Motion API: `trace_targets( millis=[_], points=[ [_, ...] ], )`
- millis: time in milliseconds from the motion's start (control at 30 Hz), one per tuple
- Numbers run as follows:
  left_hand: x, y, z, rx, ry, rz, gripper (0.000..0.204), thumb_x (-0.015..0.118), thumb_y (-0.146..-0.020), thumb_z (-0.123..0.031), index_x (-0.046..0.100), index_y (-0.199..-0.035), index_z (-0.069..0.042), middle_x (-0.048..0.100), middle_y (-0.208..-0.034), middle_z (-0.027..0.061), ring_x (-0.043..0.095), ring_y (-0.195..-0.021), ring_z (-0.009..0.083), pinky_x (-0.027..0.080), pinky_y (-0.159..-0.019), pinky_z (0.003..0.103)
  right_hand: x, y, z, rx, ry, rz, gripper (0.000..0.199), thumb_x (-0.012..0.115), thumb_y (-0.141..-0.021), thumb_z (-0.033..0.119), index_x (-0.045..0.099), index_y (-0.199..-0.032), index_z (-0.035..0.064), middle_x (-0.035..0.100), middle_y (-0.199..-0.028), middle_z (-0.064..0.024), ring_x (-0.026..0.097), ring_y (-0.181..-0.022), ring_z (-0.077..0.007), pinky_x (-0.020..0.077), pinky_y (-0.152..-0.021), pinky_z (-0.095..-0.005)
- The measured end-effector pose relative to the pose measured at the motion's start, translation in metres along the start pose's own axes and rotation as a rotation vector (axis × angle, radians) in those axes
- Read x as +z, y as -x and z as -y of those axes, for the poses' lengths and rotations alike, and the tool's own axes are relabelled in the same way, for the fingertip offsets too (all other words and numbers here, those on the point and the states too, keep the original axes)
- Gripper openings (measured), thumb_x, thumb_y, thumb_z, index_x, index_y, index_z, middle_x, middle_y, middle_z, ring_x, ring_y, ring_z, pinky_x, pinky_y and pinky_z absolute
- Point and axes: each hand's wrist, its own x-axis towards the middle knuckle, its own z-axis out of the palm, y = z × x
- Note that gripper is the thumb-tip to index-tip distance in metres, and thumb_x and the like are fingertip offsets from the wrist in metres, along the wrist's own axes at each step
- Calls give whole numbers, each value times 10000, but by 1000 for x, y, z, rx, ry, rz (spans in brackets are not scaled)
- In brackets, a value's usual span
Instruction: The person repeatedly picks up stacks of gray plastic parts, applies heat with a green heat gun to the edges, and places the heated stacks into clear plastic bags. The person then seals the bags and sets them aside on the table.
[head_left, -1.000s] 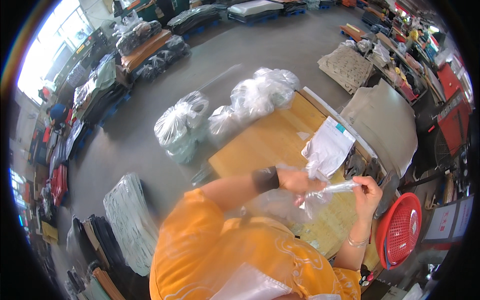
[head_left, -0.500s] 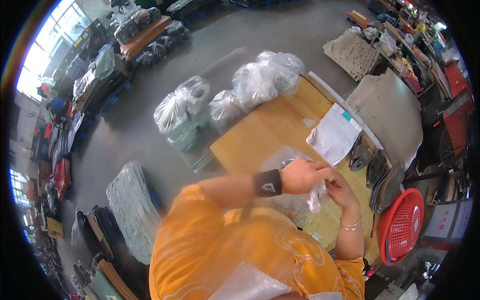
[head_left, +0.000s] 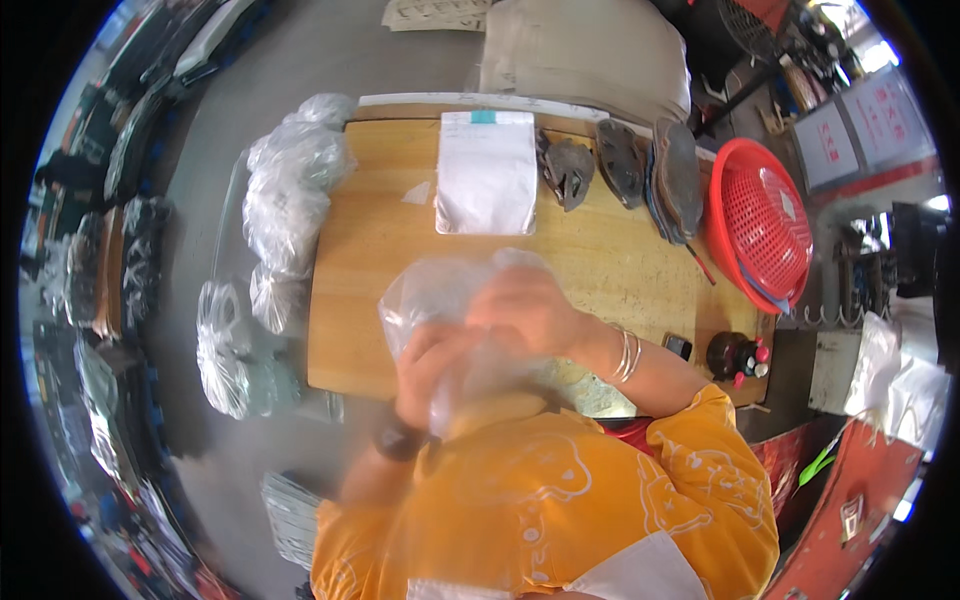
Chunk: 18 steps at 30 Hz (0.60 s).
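Note:
A clear plastic bag is bunched up over the near part of the wooden table, close to my body. My left hand, below a black wristband, has its fingers curled round the near left side of the bag. On the other side my right hand, with thin bangles at the wrist, closes on the bag's gathered film. Both hands nearly touch each other and are smeared by motion, so single fingertips are hard to make out. I cannot see whether anything lies inside the bag.
On the table lies a white paper pad; dark cut pieces line its far right. A red basket and a dark bottle stand at the right. Filled plastic bags crowd the left edge.
The view has turned to the right. My hands, crossed close together over the bag before, now sit side by side, and the bag's film spreads wider above them.

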Motion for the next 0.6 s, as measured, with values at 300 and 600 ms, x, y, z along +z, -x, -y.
trace_targets(
  millis=[300, 600],
  points=[
    [8, -11, 22, -35, 163, -18, 218, 601, -813, 27, 509, -1010, 7, 624, -862, 152, 601, -770, 161, 466, -664, 247, -29, -24, -1, 7, -108, 99, 164, 637, -615, 90, 535, -743, 94, 530, -743, -48, 546, -701, -243, 436, -647, -377],
    [-2, 19, 55, -126, -358, -62, 137, 532, -836, -136, 641, -814, -57, 610, -995, 110, 519, -1048, 332, 399, -884, 443, -31, 26, -71, 106, 314, 351, 29, 586, -637, 120, 562, -648, 110, 536, -679, -40, 556, -655, -220, 411, -603, -354]
  ],
)
